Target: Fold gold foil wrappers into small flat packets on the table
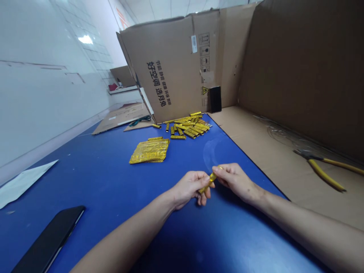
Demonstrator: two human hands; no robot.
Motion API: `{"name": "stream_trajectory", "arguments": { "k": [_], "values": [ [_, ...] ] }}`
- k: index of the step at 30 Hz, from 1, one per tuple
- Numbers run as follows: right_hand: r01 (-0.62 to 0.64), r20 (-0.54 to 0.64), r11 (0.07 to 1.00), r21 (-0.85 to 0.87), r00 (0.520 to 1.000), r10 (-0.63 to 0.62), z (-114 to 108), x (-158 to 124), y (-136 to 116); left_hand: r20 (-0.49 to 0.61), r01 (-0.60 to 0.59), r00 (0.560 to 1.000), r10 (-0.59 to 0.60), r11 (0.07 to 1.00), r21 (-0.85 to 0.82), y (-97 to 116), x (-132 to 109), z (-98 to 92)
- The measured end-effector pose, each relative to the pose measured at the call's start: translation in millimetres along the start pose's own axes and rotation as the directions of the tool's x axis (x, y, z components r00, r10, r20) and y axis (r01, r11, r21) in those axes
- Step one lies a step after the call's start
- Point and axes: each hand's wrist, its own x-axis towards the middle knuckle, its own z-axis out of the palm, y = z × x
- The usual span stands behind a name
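While left hand point(191, 189) and right hand point(234, 181) clamp fingers on one gold tube point(213, 177), blue tabletop point(110, 178) lies beneath. Printed cardboard point(179, 64) stands behind; pale wall point(57, 102) at left.

The left forearm point(136, 231) and right forearm point(301, 218) are left bare; the left hand point(190, 187) and right hand point(236, 180) are likewise uncovered; a small spot point(249, 190) is seen near the right wrist point(258, 195).

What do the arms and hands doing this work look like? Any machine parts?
Just a person's left hand and right hand, ungloved. Both forearms are bare where they show: no sleeves, watch, bracelet or cables.
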Motion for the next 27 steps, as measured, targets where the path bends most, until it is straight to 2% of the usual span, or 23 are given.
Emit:
{"name": "stream_trajectory", "arguments": {
  "k": [2,4,7,14,21,27],
  "values": [
    [0.007,0.072,1.0,-0.009,0.997,-0.006,3.6,-2.0,1.0,0.035,-0.014,0.999,0.013,1.0,0.019,-1.0,-0.9,2.5],
    [0.013,0.102,1.0,-0.023,0.995,-0.01,5.4,-3.2,1.4,0.021,-0.048,0.999,0.047,0.998,0.042,-2.6,-1.2,5.8],
    [0.019,0.103,0.999,-0.049,0.995,-0.014,5.0,-3.5,0.8,-0.032,-0.09,0.995,0.091,0.995,0.051,-4.6,-0.9,10.0],
    [0.047,0.109,0.996,-0.08,0.993,-0.038,3.4,-1.8,0.0,0.011,-0.116,0.993,0.115,0.989,0.086,-2.5,-0.6,9.5],
    [0.057,-0.056,0.992,-0.112,0.996,-0.064,-0.2,0.9,3.2,0.002,-0.144,0.989,0.146,0.975,0.167,-0.9,0.9,-0.6],
    [0.055,-0.142,0.992,-0.116,0.987,-0.071,-1.1,1.9,2.3,-0.021,-0.139,0.989,0.146,0.966,0.217,1.0,2.1,-5.2]
  ]
}}
